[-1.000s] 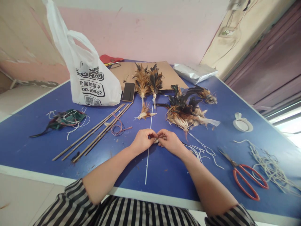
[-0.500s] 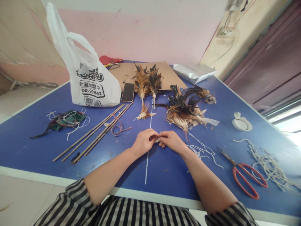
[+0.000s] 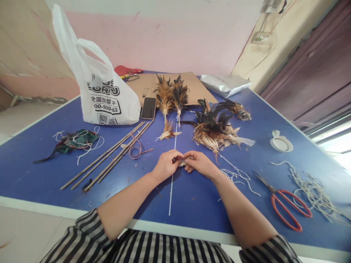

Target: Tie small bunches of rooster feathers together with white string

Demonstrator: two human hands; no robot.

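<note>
At the near middle of the blue table [image 3: 197, 213], the left hand [image 3: 166, 166] and right hand [image 3: 200, 164] pinch a small pale piece [image 3: 182, 163], mostly hidden. Just beyond lies a feather pile [image 3: 212, 133]; thin sticks [image 3: 119, 155] lie left, red-handled scissors [image 3: 275, 190] right.

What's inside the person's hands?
A small pale bit peeks out between the left hand and the right hand. The hands cover the rest, so I can't tell what it is.
</note>
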